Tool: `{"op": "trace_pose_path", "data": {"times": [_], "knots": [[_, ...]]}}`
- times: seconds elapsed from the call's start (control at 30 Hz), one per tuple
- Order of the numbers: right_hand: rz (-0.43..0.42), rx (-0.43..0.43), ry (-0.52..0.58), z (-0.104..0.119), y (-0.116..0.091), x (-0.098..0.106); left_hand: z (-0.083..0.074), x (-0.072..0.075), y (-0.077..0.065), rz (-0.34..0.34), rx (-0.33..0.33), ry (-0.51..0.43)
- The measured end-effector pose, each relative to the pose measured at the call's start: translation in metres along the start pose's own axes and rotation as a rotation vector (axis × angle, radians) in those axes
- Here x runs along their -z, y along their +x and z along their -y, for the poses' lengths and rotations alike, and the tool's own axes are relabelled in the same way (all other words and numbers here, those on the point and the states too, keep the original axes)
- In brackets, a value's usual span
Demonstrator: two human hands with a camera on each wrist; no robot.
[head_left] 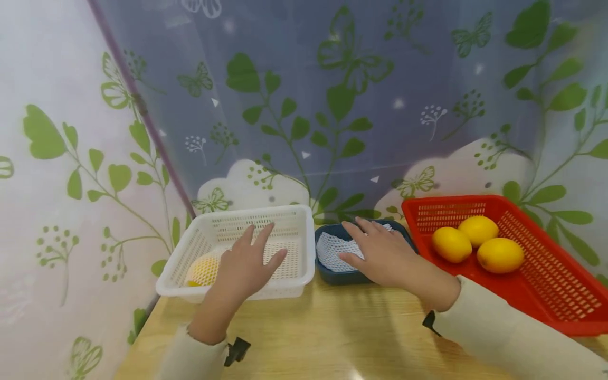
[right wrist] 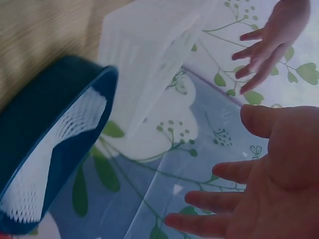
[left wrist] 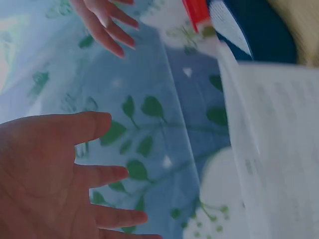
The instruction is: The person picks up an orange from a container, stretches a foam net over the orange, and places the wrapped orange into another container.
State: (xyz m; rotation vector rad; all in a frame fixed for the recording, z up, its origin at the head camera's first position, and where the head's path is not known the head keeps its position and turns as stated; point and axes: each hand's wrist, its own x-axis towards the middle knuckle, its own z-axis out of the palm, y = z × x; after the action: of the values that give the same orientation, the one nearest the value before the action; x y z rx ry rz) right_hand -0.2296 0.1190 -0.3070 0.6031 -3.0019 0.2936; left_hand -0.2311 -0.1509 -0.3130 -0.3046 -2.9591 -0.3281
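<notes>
Blue plastic tub [head_left: 344, 277]: one. White plastic basket [head_left: 295, 232], at tub's 9 o'clock: one. Red plastic basket [head_left: 537, 295], at tub's 3 o'clock: one. Lemons [head_left: 500, 255], in red plastic basket: three. Netted yellow fruit [head_left: 204, 269], at white plastic basket's 8 o'clock: one. White foam netting [head_left: 334, 250], in tub: piece count unclear.

Head view faces forward-down; nearer wrist views share blue container [right wrist: 52, 94].

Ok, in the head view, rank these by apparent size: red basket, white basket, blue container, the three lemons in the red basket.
1. Red basket, though cut off at the right edge
2. White basket
3. Blue container
4. Lemons: too alike to rank among themselves
</notes>
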Motion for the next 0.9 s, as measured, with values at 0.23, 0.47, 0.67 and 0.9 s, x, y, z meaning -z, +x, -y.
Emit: {"op": "trace_pose_path", "data": {"times": [0.23,0.47,0.67,0.9], "knots": [[0.039,-0.065,-0.012,-0.059,0.001,0.014,-0.055,-0.014,-0.006,-0.028,-0.205,-0.112],[0.153,-0.247,0.198,-0.142,0.025,0.027,-0.106,-0.039,-0.007,0.254,-0.337,-0.333],[0.136,-0.360,0.258,-0.180,0.036,0.024,-0.145,-0.075,0.008,0.337,-0.370,-0.331],[0.190,-0.449,0.232,-0.195,0.042,0.005,-0.180,-0.113,0.018,0.352,-0.372,-0.337]]}}
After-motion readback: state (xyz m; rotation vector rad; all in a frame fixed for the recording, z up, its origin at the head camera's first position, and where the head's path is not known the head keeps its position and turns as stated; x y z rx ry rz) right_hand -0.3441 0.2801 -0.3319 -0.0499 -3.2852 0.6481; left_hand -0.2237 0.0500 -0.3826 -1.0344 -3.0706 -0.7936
